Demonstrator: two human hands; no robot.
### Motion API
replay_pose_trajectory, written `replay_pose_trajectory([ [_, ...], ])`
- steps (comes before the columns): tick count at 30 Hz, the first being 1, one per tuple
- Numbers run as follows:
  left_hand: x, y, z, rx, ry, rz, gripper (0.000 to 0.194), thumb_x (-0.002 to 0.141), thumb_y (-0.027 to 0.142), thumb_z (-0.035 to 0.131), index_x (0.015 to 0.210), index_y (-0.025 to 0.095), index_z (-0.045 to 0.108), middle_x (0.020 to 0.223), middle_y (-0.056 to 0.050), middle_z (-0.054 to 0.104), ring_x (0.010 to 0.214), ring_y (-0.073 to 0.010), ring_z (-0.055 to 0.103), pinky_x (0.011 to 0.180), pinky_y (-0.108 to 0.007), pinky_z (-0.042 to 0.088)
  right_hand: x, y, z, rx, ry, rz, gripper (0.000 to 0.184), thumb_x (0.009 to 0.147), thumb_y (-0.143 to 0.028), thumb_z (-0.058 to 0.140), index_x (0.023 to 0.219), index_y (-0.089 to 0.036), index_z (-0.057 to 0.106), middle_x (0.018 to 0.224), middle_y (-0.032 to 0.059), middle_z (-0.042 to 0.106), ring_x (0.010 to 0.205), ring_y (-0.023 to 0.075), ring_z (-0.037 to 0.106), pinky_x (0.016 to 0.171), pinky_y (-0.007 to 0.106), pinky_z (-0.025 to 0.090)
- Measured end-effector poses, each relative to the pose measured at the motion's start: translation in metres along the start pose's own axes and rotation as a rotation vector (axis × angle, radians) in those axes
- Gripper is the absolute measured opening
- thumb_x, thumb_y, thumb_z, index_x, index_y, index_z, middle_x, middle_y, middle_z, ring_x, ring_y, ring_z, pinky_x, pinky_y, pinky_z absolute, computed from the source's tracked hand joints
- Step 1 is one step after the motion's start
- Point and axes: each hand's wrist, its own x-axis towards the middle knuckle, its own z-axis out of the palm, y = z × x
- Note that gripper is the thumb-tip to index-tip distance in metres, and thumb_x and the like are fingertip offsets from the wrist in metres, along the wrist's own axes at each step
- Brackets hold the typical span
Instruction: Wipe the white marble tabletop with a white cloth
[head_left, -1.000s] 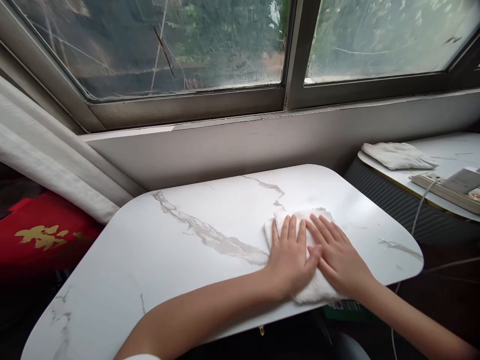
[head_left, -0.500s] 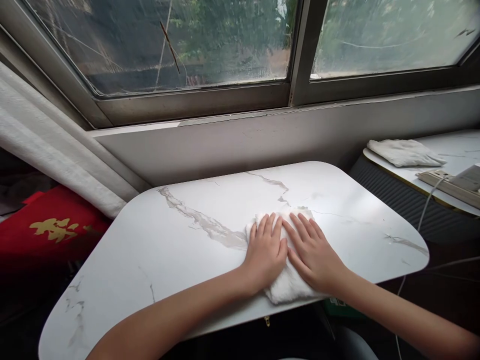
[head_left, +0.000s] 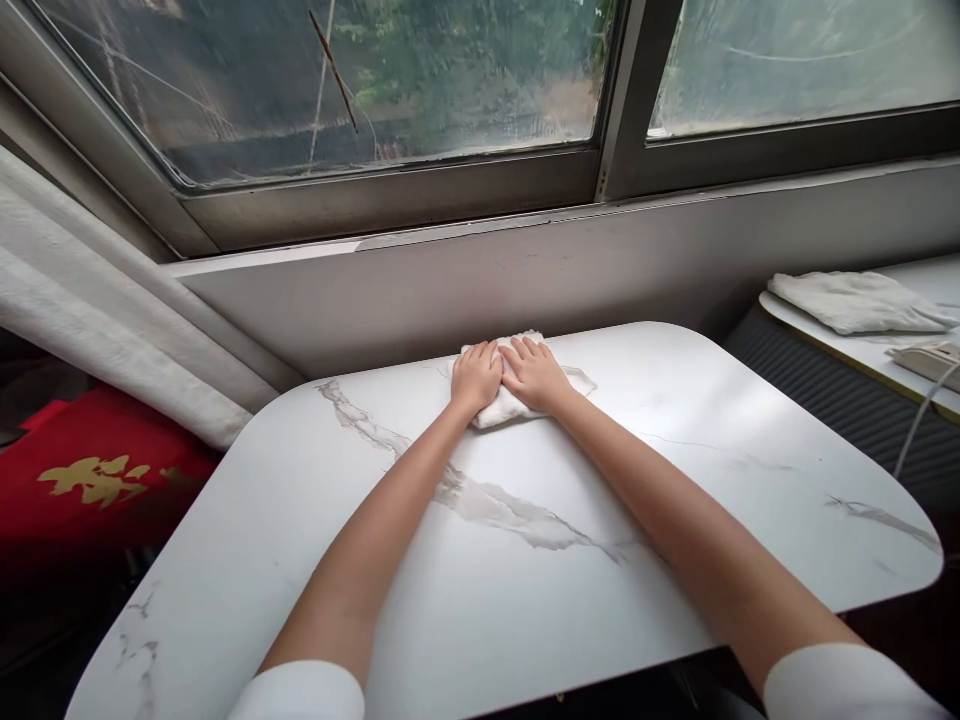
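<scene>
A white cloth [head_left: 504, 410] lies folded on a white marble-patterned table [head_left: 285, 520], close to the table's far edge by the wall. My left hand [head_left: 477, 380] rests flat on the left part of the cloth, fingers stretched forward. Beside it, my right hand [head_left: 535, 374] lies flat on the right part, its thumb side near the left hand. Both palms press on the cloth from above, and neither wraps round it. The cloth's middle is partly hidden under the hands.
Behind the table are a low wall [head_left: 420, 290] and a metal-framed window [head_left: 390, 205]. A pale curtain [head_left: 97, 270] hangs at left above a red cloth item [head_left: 45, 520] with a gold character. At right, another white cloth [head_left: 862, 302] and a power strip [head_left: 930, 358] lie on a second table.
Both hands and the cloth have moved away from the near edge, forward and slightly left, to the far edge. My arms are stretched out further. The camera view has shifted slightly.
</scene>
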Motion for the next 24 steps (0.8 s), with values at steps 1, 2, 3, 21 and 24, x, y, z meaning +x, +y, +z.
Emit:
replay_pose_trajectory([
  [1,0.007,-0.003,0.000,0.002,0.013,0.004,0.044,0.097,0.025,0.028,0.135,0.017,0.047,0.145,-0.007,0.046,0.134,-0.0208,0.038,0.113,-0.041,0.026,0.007,0.001,0.002,0.003,0.011,0.002,0.052,0.096,-0.036,0.032,0.142,-0.014,0.040,0.149,0.0153,0.038,0.136,0.0321,0.031,0.109,0.048,0.022],
  [2,0.012,-0.006,0.001,0.004,0.024,0.009,0.043,0.097,0.024,0.028,0.134,0.018,0.048,0.143,-0.006,0.048,0.133,-0.0210,0.039,0.112,-0.041,0.027,0.013,0.002,0.004,0.007,0.022,0.005,0.051,0.096,-0.036,0.033,0.141,-0.014,0.041,0.148,0.0149,0.039,0.135,0.0317,0.032,0.109,0.048,0.022],
  [3,0.016,-0.008,0.001,0.006,0.034,0.013,0.043,0.096,0.024,0.027,0.133,0.019,0.049,0.142,-0.006,0.050,0.131,-0.0212,0.041,0.111,-0.041,0.028,0.017,0.002,0.006,0.011,0.031,0.006,0.050,0.096,-0.035,0.033,0.140,-0.015,0.042,0.147,0.0145,0.040,0.135,0.0313,0.033,0.109,0.048,0.023],
  [21,-0.102,0.010,-0.023,0.010,-0.031,0.045,0.051,0.091,0.017,0.029,0.139,0.016,0.044,0.148,-0.007,0.042,0.138,-0.0205,0.033,0.115,-0.041,0.023,-0.091,-0.051,-0.015,0.035,-0.013,0.041,0.055,0.096,-0.037,0.032,0.145,-0.012,0.037,0.152,0.0165,0.031,0.141,0.0325,0.023,0.113,0.048,0.018],
  [24,-0.157,0.015,-0.034,0.026,-0.064,0.057,0.051,0.092,0.019,0.028,0.142,0.017,0.040,0.150,-0.006,0.039,0.140,-0.0208,0.030,0.116,-0.044,0.022,-0.141,-0.074,-0.023,0.036,-0.012,-0.044,0.055,0.097,-0.036,0.032,0.145,-0.012,0.037,0.152,0.0172,0.031,0.141,0.0334,0.022,0.113,0.052,0.018],
])
